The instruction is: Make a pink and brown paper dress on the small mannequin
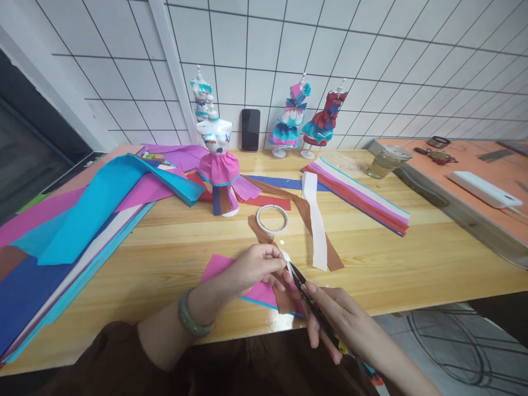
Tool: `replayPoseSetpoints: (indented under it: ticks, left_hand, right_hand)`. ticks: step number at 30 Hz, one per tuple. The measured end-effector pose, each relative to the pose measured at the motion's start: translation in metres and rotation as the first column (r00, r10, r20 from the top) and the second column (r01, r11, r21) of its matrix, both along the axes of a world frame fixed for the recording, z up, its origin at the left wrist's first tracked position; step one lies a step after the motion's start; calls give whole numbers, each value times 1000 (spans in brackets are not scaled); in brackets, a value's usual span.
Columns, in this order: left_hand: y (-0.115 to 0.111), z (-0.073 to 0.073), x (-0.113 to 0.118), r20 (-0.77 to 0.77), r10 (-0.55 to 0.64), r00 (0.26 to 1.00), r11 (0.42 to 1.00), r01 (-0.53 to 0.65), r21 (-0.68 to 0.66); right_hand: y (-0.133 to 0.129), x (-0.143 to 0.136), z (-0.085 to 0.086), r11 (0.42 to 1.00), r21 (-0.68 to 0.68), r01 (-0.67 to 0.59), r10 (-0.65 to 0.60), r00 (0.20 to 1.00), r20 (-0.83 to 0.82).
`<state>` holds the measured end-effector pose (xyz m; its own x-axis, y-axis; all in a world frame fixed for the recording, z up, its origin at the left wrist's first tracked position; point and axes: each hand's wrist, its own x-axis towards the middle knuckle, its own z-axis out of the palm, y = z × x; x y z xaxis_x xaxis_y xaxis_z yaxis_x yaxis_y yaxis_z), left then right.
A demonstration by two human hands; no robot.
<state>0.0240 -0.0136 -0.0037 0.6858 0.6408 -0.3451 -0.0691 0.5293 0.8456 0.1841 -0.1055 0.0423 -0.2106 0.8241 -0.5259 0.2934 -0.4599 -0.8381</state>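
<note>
no readable text or numbers

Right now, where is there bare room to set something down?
Mostly bare wood: right of the long brown papery strip, below the striped papery bundle; and between the layered multicoloured sheets and pink papery sheet. Crowded: around the white tape ring, left hand and right hand.

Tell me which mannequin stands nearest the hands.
The front mannequin in the pink skirt; another mannequin stands behind it, and the two mannequins right of the phone are also farther back.
</note>
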Motion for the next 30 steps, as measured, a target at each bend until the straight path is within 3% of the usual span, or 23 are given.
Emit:
replayPoseSetpoints:
  ticks: [5,11,14,22,27,30]
  left_hand:
    - [1,0,0,-22,-45,999,999,45,27]
    - [2,1,0,54,3,999,999,-1,-32]
    - [2,0,-1,79,18,997,999,-14,-52]
    - [2,4,0,76,47,996,994,-39,-104]
    - [2,7,0,54,24,998,994,-18,-112]
    - [2,8,-1,53,18,998,994,-12,-107]
  right_hand:
    - [-2,12,6,998,-58,-33,30,998,-57]
    - [-4,22,-10,985,-171,7,-53,962,-267]
    - [-5,26,-13,975,-220,9,-75,954,-291]
    - [-11,48,0,978,-202,-52,26,991,-128]
    - [-10,35,12,998,-63,7,-6,1000,18]
    - [-9,25,11,999,-53,13,-10,998,66]
